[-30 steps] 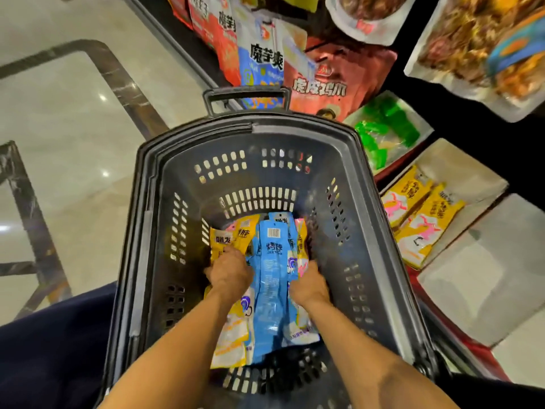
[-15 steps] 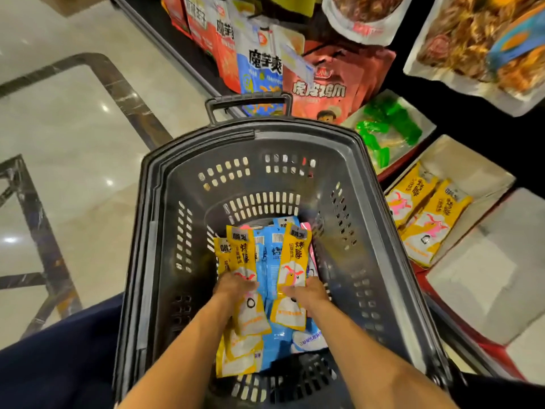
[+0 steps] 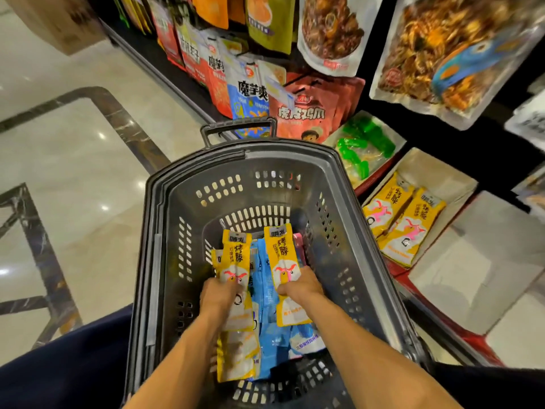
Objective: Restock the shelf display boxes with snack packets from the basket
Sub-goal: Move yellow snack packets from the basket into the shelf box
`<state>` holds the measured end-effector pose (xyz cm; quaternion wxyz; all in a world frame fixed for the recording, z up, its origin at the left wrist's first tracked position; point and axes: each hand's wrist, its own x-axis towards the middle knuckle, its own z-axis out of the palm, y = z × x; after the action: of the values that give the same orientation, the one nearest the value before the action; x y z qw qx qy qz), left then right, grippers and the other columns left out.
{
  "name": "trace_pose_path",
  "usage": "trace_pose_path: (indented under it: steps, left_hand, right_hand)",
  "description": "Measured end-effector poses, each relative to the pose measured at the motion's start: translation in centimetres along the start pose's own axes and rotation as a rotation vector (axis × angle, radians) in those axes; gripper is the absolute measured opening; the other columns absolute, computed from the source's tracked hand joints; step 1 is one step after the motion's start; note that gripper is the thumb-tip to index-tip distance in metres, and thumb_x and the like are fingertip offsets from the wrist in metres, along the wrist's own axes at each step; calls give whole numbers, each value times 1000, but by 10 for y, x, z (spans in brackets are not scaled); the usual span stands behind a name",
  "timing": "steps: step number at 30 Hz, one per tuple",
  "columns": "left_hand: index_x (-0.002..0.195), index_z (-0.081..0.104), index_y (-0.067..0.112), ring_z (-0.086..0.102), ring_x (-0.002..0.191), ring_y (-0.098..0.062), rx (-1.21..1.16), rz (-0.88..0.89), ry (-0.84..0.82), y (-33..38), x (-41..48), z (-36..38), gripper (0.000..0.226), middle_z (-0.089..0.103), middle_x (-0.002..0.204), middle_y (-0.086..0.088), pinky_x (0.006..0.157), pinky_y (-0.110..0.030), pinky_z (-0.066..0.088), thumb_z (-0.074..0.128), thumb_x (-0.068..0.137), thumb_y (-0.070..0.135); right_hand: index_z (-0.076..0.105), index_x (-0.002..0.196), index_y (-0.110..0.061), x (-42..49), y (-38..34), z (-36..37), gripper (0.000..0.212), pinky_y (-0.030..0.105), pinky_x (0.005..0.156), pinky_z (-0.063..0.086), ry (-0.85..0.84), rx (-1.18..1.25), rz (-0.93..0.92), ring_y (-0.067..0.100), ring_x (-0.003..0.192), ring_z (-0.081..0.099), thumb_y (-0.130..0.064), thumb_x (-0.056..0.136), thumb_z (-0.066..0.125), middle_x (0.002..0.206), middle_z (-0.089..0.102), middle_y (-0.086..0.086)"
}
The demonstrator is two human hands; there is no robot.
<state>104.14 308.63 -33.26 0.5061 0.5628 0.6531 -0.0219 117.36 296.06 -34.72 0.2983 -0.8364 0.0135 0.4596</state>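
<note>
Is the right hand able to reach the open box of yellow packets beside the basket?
Probably yes: the display box sits open-topped right of the basket, nothing covers it, though the right hand holds a yellow packet.

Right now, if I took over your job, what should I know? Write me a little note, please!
Hands: the left grip holds one yellow packet inside the basket. The right grip holds a second yellow packet there.
Things: spare yellow packets and blue packets lie on the basket floor.
Done: two shelved yellow packets already lie in the display box on the shelf to the right.
Left: lift both held packets over into that box, then probably carry on with what remains in the basket.
</note>
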Motion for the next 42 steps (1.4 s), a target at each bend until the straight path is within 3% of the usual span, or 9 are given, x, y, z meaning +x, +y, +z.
trace_pose_path:
  steps: [6, 9, 17, 22, 26, 29, 32, 35, 42]
  left_hand:
    - [88, 72, 1, 65, 65, -25, -146, 222, -47, 38, -60, -31, 18, 71, 79, -13, 58, -31, 49, 75, 75, 13]
    - [95, 70, 2, 63, 61, -16, -142, 382, -29, 57, -87, -43, 15, 70, 76, -6, 52, -25, 45, 71, 81, 8]
    - [97, 66, 35, 73, 76, -17, -39, 679, -133, 125, -154, -32, 26, 76, 86, 6, 78, -49, 58, 74, 72, 33]
    - [110, 47, 47, 70, 74, -19, 0, 847, -213, 175, -188, 21, 43, 69, 95, 13, 71, -44, 56, 69, 83, 21]
    - [119, 40, 46, 60, 54, -21, 287, 1022, -241, 212, -199, 81, 38, 61, 72, 9, 49, -30, 39, 55, 92, 22]
    - [119, 53, 34, 62, 77, -25, 560, 1158, -276, 231, -190, 137, 32, 50, 96, -1, 64, -32, 44, 51, 93, 16]
    - [115, 60, 31, 61, 103, -27, 750, 1091, -303, 243, -174, 189, 31, 56, 112, -5, 83, -30, 45, 53, 90, 16]
    - [113, 62, 26, 62, 107, -25, 725, 973, -346, 250, -149, 225, 27, 64, 118, -5, 89, -31, 51, 54, 89, 16]
    - [115, 65, 14, 63, 110, -27, 856, 965, -293, 267, -87, 267, 25, 66, 120, -9, 86, -32, 51, 54, 93, 18]
  right_hand:
    - [51, 114, -15, -57, -23, -35, 54, 29, 69, 52, 42, 166, -258, 22, 88, 63, -17, 68, 79, 103, 64, 5]
    - [52, 108, -20, -84, -36, -48, 50, 39, 74, 57, 40, 267, -353, 21, 88, 65, -26, 68, 81, 104, 64, 4]
    - [55, 104, -22, -144, -59, -134, 43, 31, 73, 54, 187, 524, -522, 9, 79, 63, -26, 72, 83, 93, 66, -2]
    - [57, 107, -20, -129, -33, -201, 50, 32, 70, 54, 349, 598, -427, 18, 86, 66, -36, 67, 83, 99, 68, -1]
    - [58, 117, -21, -90, 8, -231, 75, 39, 73, 58, 398, 665, -284, 23, 95, 67, -48, 52, 83, 111, 67, 3]
    - [62, 108, -14, -67, 35, -238, 50, 35, 72, 54, 450, 681, -177, 27, 91, 67, -30, 64, 80, 102, 69, 8]
    - [61, 108, -17, -44, 56, -228, 34, 38, 75, 55, 535, 619, -32, 31, 89, 66, -37, 81, 62, 98, 67, 10]
    - [57, 118, -20, -23, 59, -224, 36, 31, 78, 45, 581, 551, -2, 32, 108, 60, -44, 93, 53, 115, 63, 10]
    - [48, 108, -15, 32, 41, -241, 37, 38, 80, 51, 601, 468, 18, 37, 97, 64, -39, 86, 65, 102, 67, 16]
